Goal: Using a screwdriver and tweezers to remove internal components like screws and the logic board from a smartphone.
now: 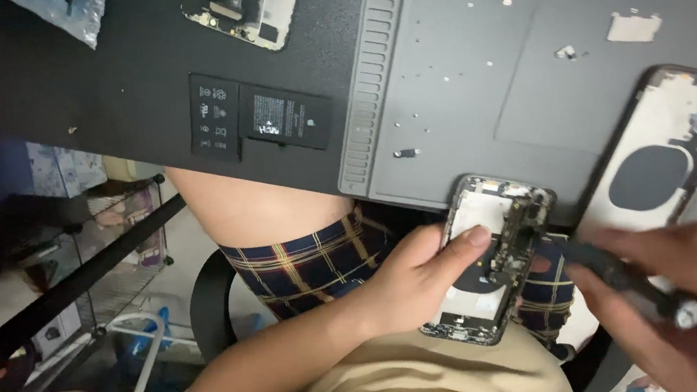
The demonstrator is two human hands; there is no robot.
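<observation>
An open phone body point(491, 259) is held by the left hand point(420, 278) just off the near edge of the worktop point(100, 92), above the lap. The fingers are wrapped around its left side and the thumb point(468, 240) is pressed on the white inside part. The inside of the phone is turned up. Its long side runs from the near left up to the far right, so it is tilted a little. The far end, where the small dark parts are seen, is pointed toward the grey mat point(474, 82).

A black tool point(620, 276) with a silver end is gripped by the right hand point(686, 300). The hand is closed around the handle. The thin end of the tool is pointed left, at the dark parts in the far end of the phone body. It cannot be told if the tip is touching them, because this part is blurred.

A second open phone shell point(660, 157) is laid on the mat to the right, with a dark round patch inside it. An L-shaped black battery point(260, 121) is laid flat on the dark worktop, well apart from the hands. A third phone frame point(245, 6) is seen at the far edge. Tiny screws point(406, 153) and small metal bits are scattered over the mat.
</observation>
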